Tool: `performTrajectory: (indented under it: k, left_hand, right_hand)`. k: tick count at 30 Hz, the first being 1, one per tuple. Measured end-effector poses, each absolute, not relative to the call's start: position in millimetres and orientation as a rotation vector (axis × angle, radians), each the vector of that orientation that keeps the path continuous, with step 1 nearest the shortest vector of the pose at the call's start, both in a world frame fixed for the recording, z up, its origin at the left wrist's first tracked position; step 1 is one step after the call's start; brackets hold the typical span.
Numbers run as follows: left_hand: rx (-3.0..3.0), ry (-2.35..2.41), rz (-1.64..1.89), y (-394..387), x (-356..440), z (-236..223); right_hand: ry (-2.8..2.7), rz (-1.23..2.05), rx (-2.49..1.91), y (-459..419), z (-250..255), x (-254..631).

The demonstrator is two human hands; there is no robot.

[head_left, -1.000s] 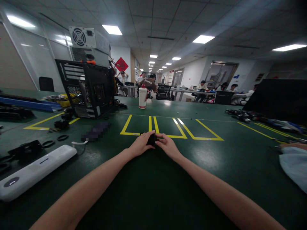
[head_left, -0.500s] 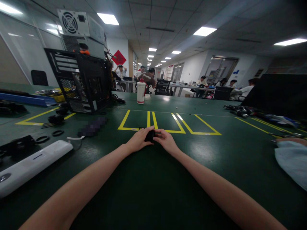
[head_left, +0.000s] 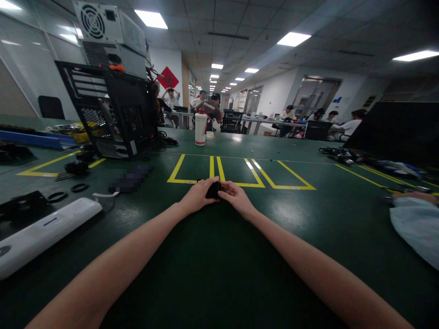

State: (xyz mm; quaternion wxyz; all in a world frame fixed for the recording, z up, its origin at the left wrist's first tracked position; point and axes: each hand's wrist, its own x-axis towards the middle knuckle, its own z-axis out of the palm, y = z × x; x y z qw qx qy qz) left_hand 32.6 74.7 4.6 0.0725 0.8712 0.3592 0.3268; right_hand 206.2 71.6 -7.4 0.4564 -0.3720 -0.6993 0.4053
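Observation:
Between my two hands is a small black object [head_left: 213,190], too dark and too covered by fingers to name. My left hand [head_left: 197,196] wraps round it from the left, with the thumb below and the fingers over the top. From the right, my right hand [head_left: 236,197] pinches at its edge with thumb and fingertips. Both hands are low over the green table [head_left: 219,256], just in front of yellow tape outlines [head_left: 240,185]. Beyond them stands a white bottle with a red top [head_left: 200,130].
A black computer case [head_left: 116,114] with power supply units [head_left: 109,27] on top stands at the left. Nearer lie a white device [head_left: 51,233], black rings [head_left: 79,187] and a dark pixelated item [head_left: 130,178]. A co-worker's pale sleeve [head_left: 414,224] is at right, near cables [head_left: 339,155].
The view has shifted slightly, so the scene sits a little higher and further left. Both hands keep their hold on the black object. The co-worker's sleeve at right has moved a little.

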Motion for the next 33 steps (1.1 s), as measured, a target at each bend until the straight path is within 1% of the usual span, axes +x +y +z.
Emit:
performTrajectory:
  k: [4,14,20,26,31,33]
  left_hand:
    - [2.619,1.094,0.977,75,32,4]
    - [2.614,1.105,0.984,74,33,6]
    - [2.610,1.091,0.976,77,32,5]
    - [2.598,1.070,0.979,75,32,6]
    - [2.585,1.076,0.976,74,32,7]
    - [2.584,1.078,0.977,74,31,6]
  right_hand:
    - [-1.718,1.066,-0.876,76,-8,205]
    - [-1.673,1.044,-0.955,76,-2,204]
    - [-1.729,1.210,-0.899,77,-1,208]
    - [-1.751,1.139,-0.975,82,-1,207]
    - [-1.739,0.999,-0.953,74,5,203]
    - [-1.750,0.999,-0.951,71,8,202]
